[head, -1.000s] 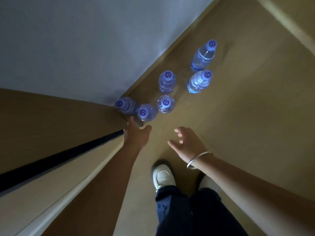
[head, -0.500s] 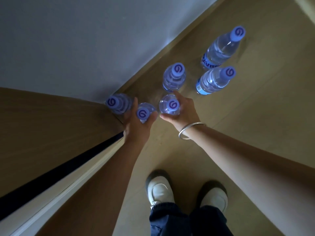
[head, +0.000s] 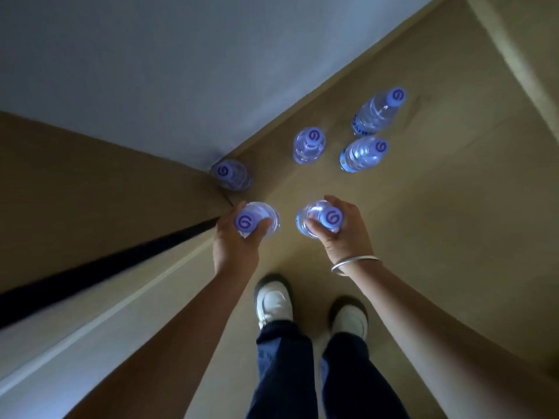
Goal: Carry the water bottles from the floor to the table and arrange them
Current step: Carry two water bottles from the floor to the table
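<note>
Tan floor [head: 423,237], wall corner far left. Left hand [head: 234,246] clamped on bottle [head: 260,217] neck; right hand [head: 341,234] clamped on second bottle [head: 314,217]. Four bottles [head: 308,145] upright on floor beyond, one in corner. Silver bangle [head: 354,263] on right wrist.

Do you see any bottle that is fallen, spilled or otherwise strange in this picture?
Nothing stands out. The four bottles on the floor stand upright with caps on, and no water shows on the floor. The left hand and right hand each hold one capped bottle.
</note>
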`<state>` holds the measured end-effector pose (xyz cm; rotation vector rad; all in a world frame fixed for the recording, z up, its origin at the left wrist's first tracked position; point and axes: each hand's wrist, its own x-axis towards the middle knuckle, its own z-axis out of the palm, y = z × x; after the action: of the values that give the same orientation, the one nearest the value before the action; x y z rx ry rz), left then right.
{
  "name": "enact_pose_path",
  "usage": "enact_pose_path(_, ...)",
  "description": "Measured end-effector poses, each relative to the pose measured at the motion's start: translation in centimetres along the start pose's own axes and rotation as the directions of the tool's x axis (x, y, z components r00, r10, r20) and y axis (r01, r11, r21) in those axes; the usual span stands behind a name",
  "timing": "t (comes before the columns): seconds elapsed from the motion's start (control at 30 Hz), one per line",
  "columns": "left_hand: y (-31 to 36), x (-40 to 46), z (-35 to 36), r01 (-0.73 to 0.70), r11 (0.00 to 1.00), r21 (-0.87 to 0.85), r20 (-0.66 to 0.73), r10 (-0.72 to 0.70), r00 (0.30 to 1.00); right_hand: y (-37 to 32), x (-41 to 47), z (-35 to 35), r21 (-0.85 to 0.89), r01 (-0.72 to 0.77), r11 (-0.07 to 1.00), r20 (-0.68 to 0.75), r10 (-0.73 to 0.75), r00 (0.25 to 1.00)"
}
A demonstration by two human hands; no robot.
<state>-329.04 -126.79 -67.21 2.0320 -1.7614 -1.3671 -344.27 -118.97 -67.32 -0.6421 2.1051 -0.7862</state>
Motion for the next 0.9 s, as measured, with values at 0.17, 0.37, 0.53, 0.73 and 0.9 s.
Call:
enact_pose_path(0.17,4.7,-7.7,-5.2,0.096,0.990,-0.105,-0.054,-0.102,0.993,-5.9,-8.1,-6.2,-0.036,0.170,0.985,-0.062,-0.172,0.983)
enact_pose_path(0.37,10.6,-17.4,-11.8,-0.012,0.976,-0.218,-0.112,-0.012,0.994,-12.9,-14.9,-13.1,-0.013,0.420,0.907,-0.018,-0.420,0.907)
enact_pose_path(0.53,15.6,-25.1,-18.2,-0.158,0.960,-0.233,-0.171,0.120,0.978,-18.6,-19.9,-18.1,-0.024,0.603,0.798,0.043,-0.601,0.798)
enact_pose_path(0.73,19.8,-37.3,-27.0,-0.179,0.972,-0.152,-0.285,0.130,0.950,-27.1,-27.9,-23.8,-0.011,0.756,0.654,0.168,-0.744,0.646)
enact_pose_path(0.9,18.5,-46.1,-33.9,-0.074,0.990,-0.119,-0.445,0.013,0.895,-32.4,-35.0,-24.2,0.027,0.811,0.585,0.356,-0.763,0.539)
